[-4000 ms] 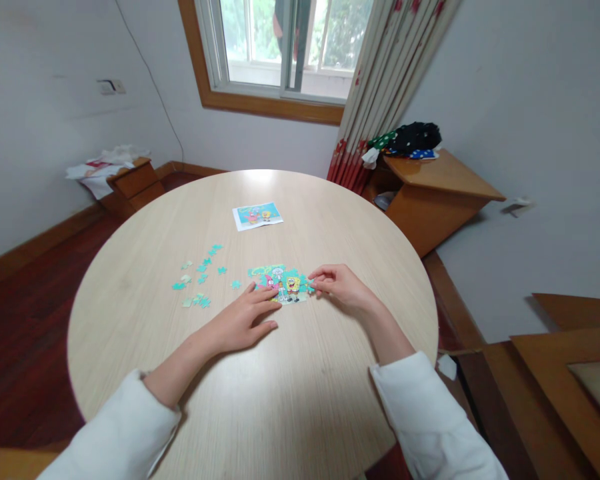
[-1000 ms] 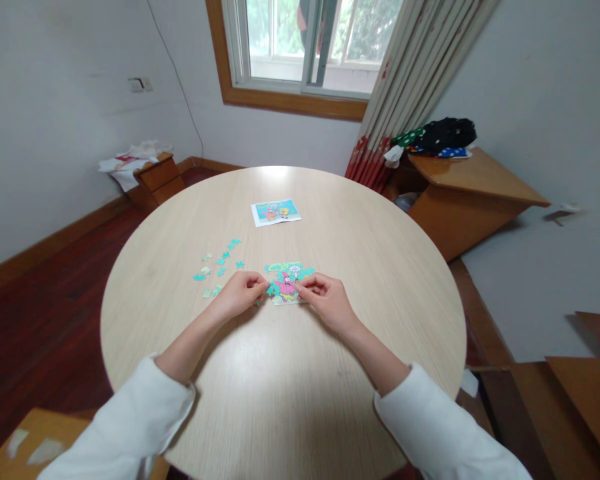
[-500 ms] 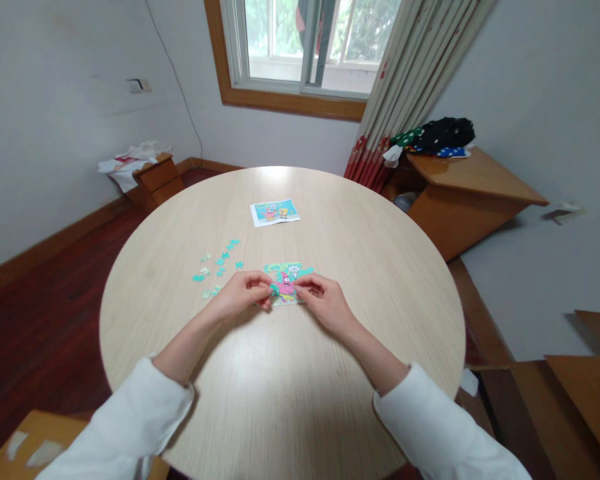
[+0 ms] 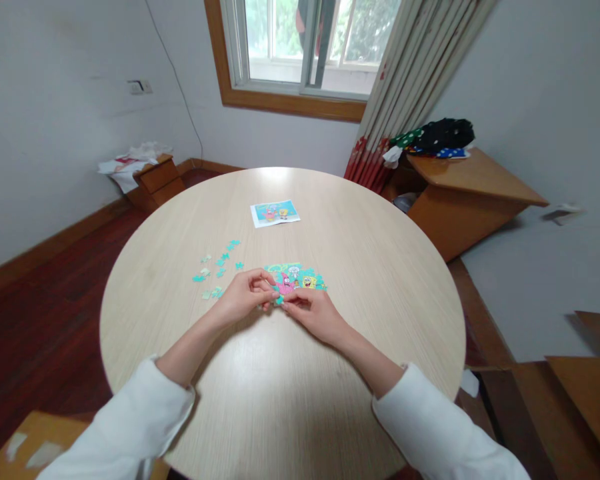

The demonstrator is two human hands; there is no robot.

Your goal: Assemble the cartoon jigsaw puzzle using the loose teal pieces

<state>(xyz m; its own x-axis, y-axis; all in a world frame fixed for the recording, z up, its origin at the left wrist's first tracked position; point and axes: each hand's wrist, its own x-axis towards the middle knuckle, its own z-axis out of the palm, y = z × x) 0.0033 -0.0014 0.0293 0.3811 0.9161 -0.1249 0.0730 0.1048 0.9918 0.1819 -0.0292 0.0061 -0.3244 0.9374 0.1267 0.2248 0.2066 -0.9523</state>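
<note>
The SpongeBob jigsaw puzzle (image 4: 300,283), partly assembled, lies flat on the table in front of the person, between and just beyond the two hands. The left hand (image 4: 243,293) is at its near-left edge: thumb and index finger are pinched on a teal puzzle piece (image 4: 279,301), and the remaining fingers are curled. The right hand (image 4: 320,317) is palm down over the near edge. Its thumb and index finger are nearly together, the tips just beside or touching the same piece; whether they grip it cannot be told.

Change in position: half a second ago, the right fingertips were at the pink starfish figure, and the hand covered the sponge figure (image 4: 309,283). They are now nearer the person, close to the left fingertips, and the sponge figure is exposed. Judged from this, handling is concentrated on the near-left corner; whether the piece is seated cannot be told.

Left of the assembly, loose pieces (image 4: 225,256) lie scattered, so the puzzle is incomplete. Beyond it lies the printed reference picture (image 4: 275,213), unattended. All rest on the round wooden table (image 4: 360,233).
</note>
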